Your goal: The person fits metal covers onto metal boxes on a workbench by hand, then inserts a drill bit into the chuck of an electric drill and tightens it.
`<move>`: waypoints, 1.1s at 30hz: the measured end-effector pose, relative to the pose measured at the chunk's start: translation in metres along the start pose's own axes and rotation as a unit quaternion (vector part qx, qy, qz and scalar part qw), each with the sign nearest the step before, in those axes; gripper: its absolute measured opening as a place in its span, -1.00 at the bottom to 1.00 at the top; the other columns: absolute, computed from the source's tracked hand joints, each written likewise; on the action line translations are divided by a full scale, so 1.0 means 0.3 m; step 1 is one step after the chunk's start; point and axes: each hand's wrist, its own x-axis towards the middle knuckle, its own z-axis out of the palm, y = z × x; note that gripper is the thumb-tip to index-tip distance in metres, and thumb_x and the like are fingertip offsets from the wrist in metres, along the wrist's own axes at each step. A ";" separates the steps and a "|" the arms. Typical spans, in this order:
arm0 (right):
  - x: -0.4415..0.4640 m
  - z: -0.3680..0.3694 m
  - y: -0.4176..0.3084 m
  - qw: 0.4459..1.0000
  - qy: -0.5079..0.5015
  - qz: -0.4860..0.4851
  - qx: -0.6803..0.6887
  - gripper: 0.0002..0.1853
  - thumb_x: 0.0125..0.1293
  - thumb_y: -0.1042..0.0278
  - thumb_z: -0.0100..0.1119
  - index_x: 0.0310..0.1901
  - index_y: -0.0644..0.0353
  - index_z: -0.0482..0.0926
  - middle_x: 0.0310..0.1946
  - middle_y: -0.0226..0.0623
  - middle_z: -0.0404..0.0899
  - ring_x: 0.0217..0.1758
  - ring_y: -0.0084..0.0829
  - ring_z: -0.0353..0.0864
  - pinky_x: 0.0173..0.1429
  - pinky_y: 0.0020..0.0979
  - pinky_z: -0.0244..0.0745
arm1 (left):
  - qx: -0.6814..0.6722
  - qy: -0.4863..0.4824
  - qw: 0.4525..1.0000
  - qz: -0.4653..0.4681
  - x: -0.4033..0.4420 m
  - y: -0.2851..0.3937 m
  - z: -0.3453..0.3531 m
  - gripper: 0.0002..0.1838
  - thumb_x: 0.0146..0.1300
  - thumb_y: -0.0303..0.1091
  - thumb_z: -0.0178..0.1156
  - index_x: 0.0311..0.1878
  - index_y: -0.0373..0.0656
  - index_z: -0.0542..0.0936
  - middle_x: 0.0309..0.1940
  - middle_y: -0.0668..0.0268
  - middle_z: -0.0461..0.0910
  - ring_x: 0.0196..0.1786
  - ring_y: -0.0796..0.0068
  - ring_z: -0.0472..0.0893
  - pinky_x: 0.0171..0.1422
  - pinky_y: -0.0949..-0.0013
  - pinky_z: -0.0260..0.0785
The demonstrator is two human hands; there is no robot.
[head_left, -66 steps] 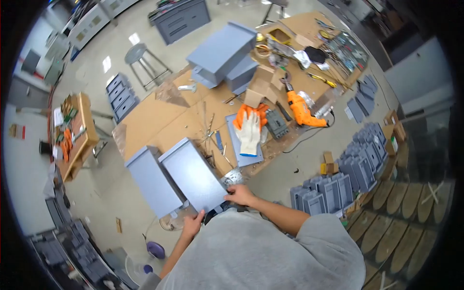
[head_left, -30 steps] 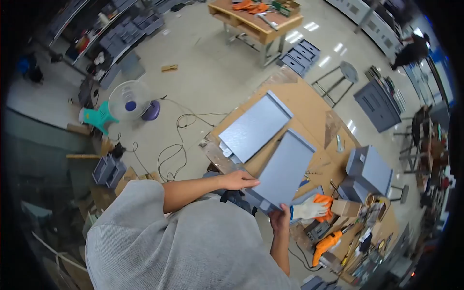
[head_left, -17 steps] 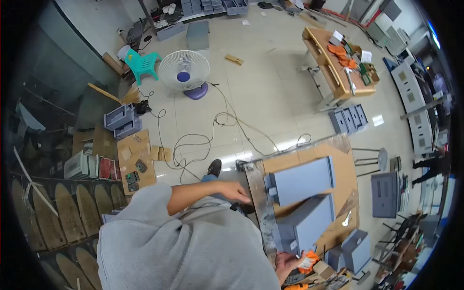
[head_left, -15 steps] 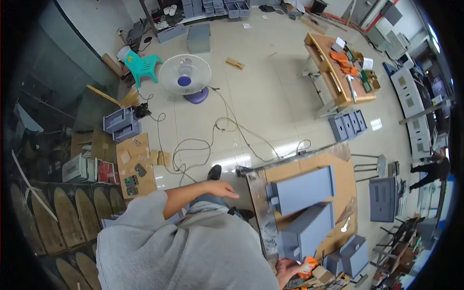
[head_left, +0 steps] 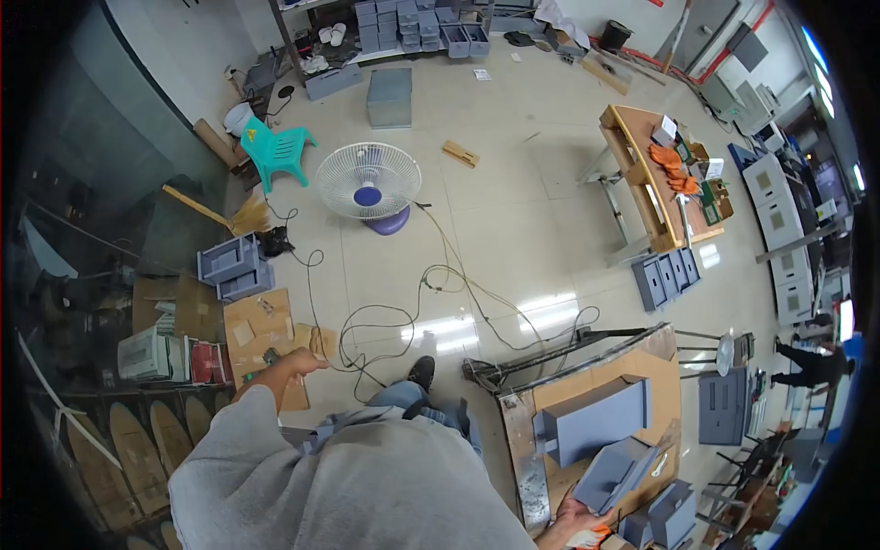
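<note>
At the lower right, my right hand point(head_left: 576, 515) grips the near end of a grey box point(head_left: 612, 477), which sits tilted over the worktable point(head_left: 513, 431). An orange-and-white item point(head_left: 591, 539) lies just below that hand, partly hidden. Beyond, a second grey box point(head_left: 600, 417) rests on the brown board of the table. My left hand point(head_left: 302, 362) hangs out to the left with its fingers curled in, and no object shows in it. Beneath it is a brown board point(head_left: 270, 316) with small dark parts on it.
More grey boxes point(head_left: 674, 513) stand at the table's near right end. A white fan point(head_left: 371, 183) and a looping cable point(head_left: 422, 284) are on the floor ahead. Farther off are a green chair point(head_left: 275, 151) and a wooden bench point(head_left: 642, 174). A person point(head_left: 816, 365) is at far right.
My right hand has moved from beside the orange-and-white item onto the grey box, which is now turned and tilted. My left hand has swung outward to the left. The view has shifted.
</note>
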 end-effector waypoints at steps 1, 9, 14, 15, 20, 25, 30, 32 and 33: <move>-0.007 0.034 0.017 1.000 -0.005 -0.001 0.013 -0.23 -0.01 -0.18 0.33 0.23 0.00 0.40 0.21 -0.26 0.44 0.21 -0.15 0.45 0.11 0.04 0.41 | -0.027 0.010 0.999 -0.014 -0.007 -0.015 -0.012 -0.29 0.18 0.25 0.21 0.11 -0.23 0.62 -0.09 0.04 0.64 -0.10 0.21 0.66 -0.14 0.16 0.58; 0.060 0.105 0.033 0.999 0.021 -0.027 0.018 -0.30 0.01 -0.21 0.30 0.18 -0.05 0.48 0.14 -0.34 0.51 0.18 -0.19 0.47 0.10 0.02 0.40 | 0.020 0.007 0.998 0.064 0.064 0.113 -0.118 -0.30 0.11 0.31 0.27 -0.16 -0.28 0.68 -0.39 0.14 0.63 -0.32 0.27 0.63 -0.29 0.21 0.54; 0.060 0.180 0.085 0.993 0.090 -0.078 0.018 -0.33 0.03 -0.18 0.26 0.15 -0.01 0.52 0.09 -0.32 0.55 0.10 -0.19 0.54 -0.01 -0.02 0.46 | 0.020 0.042 0.988 0.148 0.244 0.238 -0.251 -0.33 0.10 0.30 0.28 -0.19 -0.26 0.68 -0.48 0.19 0.58 -0.42 0.31 0.57 -0.38 0.24 0.45; 0.051 0.206 0.096 0.990 0.108 -0.091 0.009 -0.34 0.02 -0.18 0.26 0.14 -0.01 0.52 0.08 -0.33 0.56 0.09 -0.19 0.55 -0.03 -0.02 0.47 | 0.026 0.050 0.987 0.151 0.267 0.275 -0.288 -0.34 0.11 0.29 0.28 -0.19 -0.26 0.68 -0.50 0.21 0.57 -0.43 0.32 0.55 -0.40 0.24 0.43; 0.099 0.200 0.084 0.986 0.106 -0.132 0.005 -0.35 0.01 -0.14 0.26 0.13 0.00 0.51 0.09 -0.33 0.54 0.09 -0.19 0.54 -0.06 0.02 0.48 | 0.020 0.017 0.996 0.089 0.227 0.559 -0.498 -0.29 0.17 0.25 0.25 0.03 -0.31 0.62 -0.12 0.06 0.64 -0.16 0.21 0.68 -0.22 0.18 0.55; 0.044 0.294 0.093 0.917 0.185 -0.333 -0.117 -0.33 0.01 -0.19 0.24 0.11 0.01 0.43 0.12 -0.19 0.43 0.11 -0.12 0.45 0.06 0.16 0.33 | 0.118 -0.003 0.991 0.057 0.413 0.902 -0.678 -0.33 0.17 0.23 0.25 0.02 -0.26 0.63 -0.17 0.16 0.64 -0.17 0.26 0.68 -0.18 0.14 0.58; -0.115 0.682 0.136 0.961 0.091 -0.228 -0.126 -0.39 0.11 -0.11 0.20 0.11 0.14 0.46 0.08 -0.18 0.47 0.07 -0.12 0.48 0.07 -0.02 0.39 | 0.242 -0.043 0.957 0.155 0.487 1.442 -0.784 -0.32 0.16 0.28 0.20 -0.05 -0.25 0.66 -0.36 0.19 0.62 -0.37 0.34 0.59 -0.35 0.25 0.53; -0.121 0.831 0.166 0.960 0.073 -0.236 -0.130 -0.43 0.25 -0.02 0.12 0.18 0.20 0.46 0.01 -0.07 0.55 -0.10 -0.03 0.60 -0.21 -0.10 0.58 | 0.229 -0.050 0.949 0.209 0.445 1.669 -0.791 -0.34 0.17 0.27 0.20 -0.04 -0.23 0.67 -0.40 0.21 0.62 -0.41 0.38 0.56 -0.43 0.31 0.46; -0.054 0.791 0.143 0.955 0.075 -0.243 -0.154 -0.41 0.15 -0.09 0.18 0.12 0.16 0.47 0.03 -0.18 0.53 0.01 -0.12 0.52 0.01 -0.09 0.43 | 0.201 -0.055 0.948 0.242 0.402 1.776 -0.784 -0.36 0.18 0.24 0.20 -0.02 -0.20 0.67 -0.41 0.22 0.62 -0.42 0.40 0.56 -0.46 0.35 0.43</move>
